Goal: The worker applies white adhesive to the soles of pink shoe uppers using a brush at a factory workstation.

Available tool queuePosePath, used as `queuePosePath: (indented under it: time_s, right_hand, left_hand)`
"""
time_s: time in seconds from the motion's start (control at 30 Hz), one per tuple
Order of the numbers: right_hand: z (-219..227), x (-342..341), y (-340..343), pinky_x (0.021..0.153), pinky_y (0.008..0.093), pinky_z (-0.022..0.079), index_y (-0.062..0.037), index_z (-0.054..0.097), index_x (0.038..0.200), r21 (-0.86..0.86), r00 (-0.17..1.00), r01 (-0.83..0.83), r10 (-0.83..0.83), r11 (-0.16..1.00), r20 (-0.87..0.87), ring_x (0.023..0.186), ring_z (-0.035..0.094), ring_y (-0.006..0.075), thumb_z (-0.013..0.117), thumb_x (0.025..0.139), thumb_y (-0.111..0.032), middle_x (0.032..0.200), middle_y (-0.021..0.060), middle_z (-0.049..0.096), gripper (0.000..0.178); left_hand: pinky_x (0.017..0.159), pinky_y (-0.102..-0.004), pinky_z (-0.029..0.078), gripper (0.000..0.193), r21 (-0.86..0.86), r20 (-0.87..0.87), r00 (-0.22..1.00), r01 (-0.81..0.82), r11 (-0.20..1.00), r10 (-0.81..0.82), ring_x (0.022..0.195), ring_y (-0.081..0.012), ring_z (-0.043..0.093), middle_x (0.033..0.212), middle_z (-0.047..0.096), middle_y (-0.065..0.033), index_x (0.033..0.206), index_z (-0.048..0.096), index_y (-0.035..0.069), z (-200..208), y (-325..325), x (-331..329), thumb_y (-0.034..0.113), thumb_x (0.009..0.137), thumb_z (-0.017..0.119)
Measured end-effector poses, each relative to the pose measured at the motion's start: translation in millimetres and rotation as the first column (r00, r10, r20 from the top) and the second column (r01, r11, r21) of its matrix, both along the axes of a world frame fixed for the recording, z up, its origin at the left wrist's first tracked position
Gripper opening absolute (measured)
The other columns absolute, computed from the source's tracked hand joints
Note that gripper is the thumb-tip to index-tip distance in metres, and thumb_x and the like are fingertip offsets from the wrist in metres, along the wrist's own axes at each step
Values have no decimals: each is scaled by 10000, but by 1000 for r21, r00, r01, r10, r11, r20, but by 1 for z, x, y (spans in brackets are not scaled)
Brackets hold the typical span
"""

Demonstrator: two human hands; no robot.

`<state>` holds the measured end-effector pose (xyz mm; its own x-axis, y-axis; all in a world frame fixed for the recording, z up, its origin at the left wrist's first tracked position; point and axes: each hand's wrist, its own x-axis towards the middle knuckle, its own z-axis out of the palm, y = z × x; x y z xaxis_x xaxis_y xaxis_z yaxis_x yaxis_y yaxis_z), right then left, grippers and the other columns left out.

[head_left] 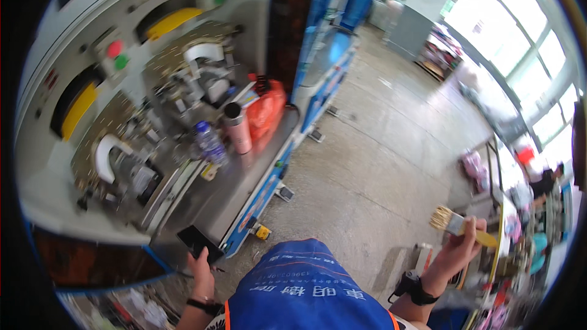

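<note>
My left hand (202, 271) is closed on the near edge of a flat black smartphone (197, 239), held by the corner of the steel machine bench (241, 183). Out to the right, my right hand (455, 255) grips a paintbrush (455, 222) with pale bristles, a metal ferrule and a yellow handle. The bristles point up and left, over the floor. On the bench stand a pink tumbler (237, 129) with a dark lid and a clear bottle (210, 142) with a blue cap. Behind the tumbler sits an orange-red plastic bag (267, 110).
Two machine stations with white curved parts (105, 157) and yellow-black panels (79, 110) fill the left. Foot pedals (284, 192) and a yellow one (263, 232) lie along the bench's base. Cluttered shelves (538, 226) line the right. A concrete floor (367, 146) runs between.
</note>
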<state>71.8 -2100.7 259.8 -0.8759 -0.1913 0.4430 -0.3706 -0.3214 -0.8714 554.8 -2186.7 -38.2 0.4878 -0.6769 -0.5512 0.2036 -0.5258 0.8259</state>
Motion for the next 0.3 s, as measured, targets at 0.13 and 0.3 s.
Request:
queuePosePath:
  time_s: [0.13,0.3]
  right_hand:
    - [-2,12,21,650,227,345,-101,513,846,32,999,36,-37,999,24,752,441,60,625,917,-47,852,-34,477,143]
    - [1,4,81,620,243,487,-74,563,922,-18,999,6,-7,1000,-35,795,574,97,605,961,-31,914,19,577,71]
  left_hand:
    - [797,-422,580,522,-253,-417,819,311,916,-393,1039,-270,663,1201,636,-135,1370,502,64,45,-19,-50,19,865,625]
    - [918,-580,552,750,-400,-638,247,703,587,-730,1203,-364,614,1340,571,-224,1497,378,97,86,-55,-126,20,797,637]
